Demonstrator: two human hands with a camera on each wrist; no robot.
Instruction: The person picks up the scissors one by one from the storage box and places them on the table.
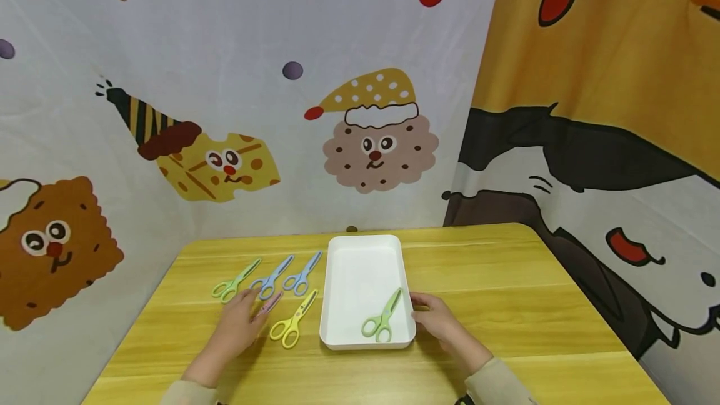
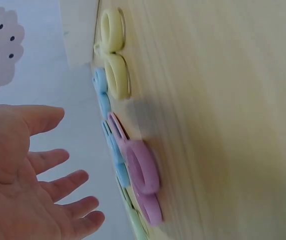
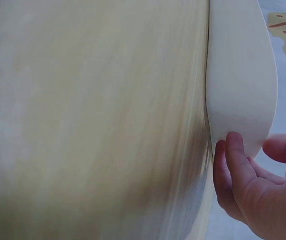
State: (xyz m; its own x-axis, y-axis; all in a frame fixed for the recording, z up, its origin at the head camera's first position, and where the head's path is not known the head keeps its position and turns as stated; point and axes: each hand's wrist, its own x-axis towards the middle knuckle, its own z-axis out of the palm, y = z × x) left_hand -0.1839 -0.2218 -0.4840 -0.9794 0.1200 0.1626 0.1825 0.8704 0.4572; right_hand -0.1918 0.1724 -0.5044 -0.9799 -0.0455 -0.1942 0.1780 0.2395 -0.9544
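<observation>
My left hand (image 1: 239,320) hovers over a pair of pink scissors (image 2: 143,167), fingers spread and apart from it in the left wrist view. Around it lie green scissors (image 1: 236,280), blue scissors (image 1: 272,278), a second blue pair (image 1: 303,274) and yellow scissors (image 1: 293,320). A white tray (image 1: 360,267) stands to their right, with green scissors (image 1: 383,316) lying inside near its front right corner. My right hand (image 1: 437,315) is at the tray's right side. Its fingertips touch the outer wall, and the thumb is near the rim in the right wrist view.
All of this rests on a wooden table (image 1: 506,286) with light yellow grain. Behind the table hangs a white cloth (image 1: 225,30) printed with cartoon food, and an orange printed cloth (image 1: 635,67) hangs at the right.
</observation>
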